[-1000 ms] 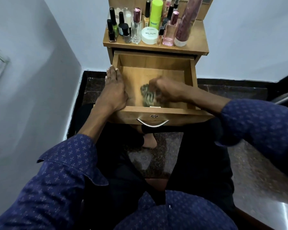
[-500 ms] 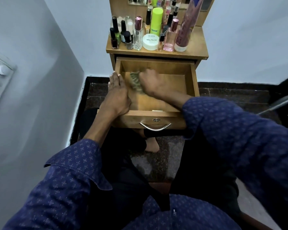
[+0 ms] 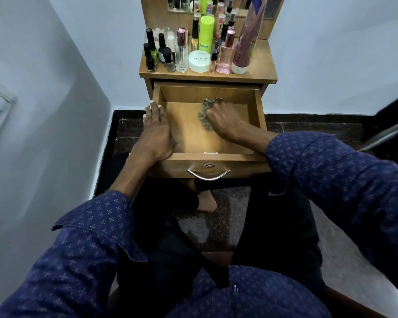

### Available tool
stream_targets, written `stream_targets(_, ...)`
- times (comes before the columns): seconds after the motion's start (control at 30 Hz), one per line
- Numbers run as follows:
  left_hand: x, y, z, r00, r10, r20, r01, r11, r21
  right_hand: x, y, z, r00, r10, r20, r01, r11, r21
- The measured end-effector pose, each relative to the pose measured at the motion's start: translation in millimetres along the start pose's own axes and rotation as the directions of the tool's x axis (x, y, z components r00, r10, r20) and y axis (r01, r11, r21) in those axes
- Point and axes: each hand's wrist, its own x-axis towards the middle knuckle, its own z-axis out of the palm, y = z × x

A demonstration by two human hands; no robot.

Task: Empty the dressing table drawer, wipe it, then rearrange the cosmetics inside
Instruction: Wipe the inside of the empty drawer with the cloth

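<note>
The wooden drawer [image 3: 257,106] of the dressing table stands pulled out, its inside bare except for the cloth. My right hand [image 3: 223,121] grips a crumpled grey-green patterned cloth [image 3: 205,115] and presses it on the drawer floor near the back middle. My left hand [image 3: 155,131] rests flat along the drawer's left wall, fingers straight. Cosmetics stand on the table top [image 3: 262,70]: nail polish bottles [image 3: 151,56], a clear perfume bottle [image 3: 182,51], a white nail polish jar [image 3: 199,61], a lime-green tube [image 3: 206,33], a pink bottle [image 3: 225,56] and a tall pink tube [image 3: 245,42].
A metal handle [image 3: 208,176] sits on the drawer front, just above my knees. A white wall [image 3: 44,111] runs close on the left. The dark stone floor [image 3: 216,221] lies below, and a metal chair leg [image 3: 386,133] crosses at the right.
My right hand has carried the cloth from the drawer's front middle to the back left, then toward the back middle. My left hand has stayed on the left wall.
</note>
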Motion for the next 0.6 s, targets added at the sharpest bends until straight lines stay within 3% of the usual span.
stream_targets(0.17,0,-2,0,1.0,0.017,-0.001,-0.017,1.0,-0.004,-28,49,-5,0.991,0.133,0.026,-0.134,0.99,0.035)
stream_targets(0.3,-1,-4,1,0.999,0.036,-0.029,-0.036,0.999,-0.003,-35,54,-18,0.972,0.097,0.215,-0.089,0.995,-0.049)
stream_targets(0.37,-2,-4,1,0.998,0.039,-0.041,-0.039,0.999,0.0,-41,49,-29,0.918,0.058,0.392,-0.023,0.995,-0.093)
stream_targets(0.47,-2,-3,1,0.999,0.025,-0.04,-0.025,1.0,-0.01,-45,49,-38,0.781,-0.015,0.624,0.079,0.994,-0.075)
stream_targets(0.6,0,-2,5,0.998,0.021,-0.066,-0.022,0.999,-0.025,-50,49,-38,0.738,-0.062,0.672,0.008,0.997,0.083)
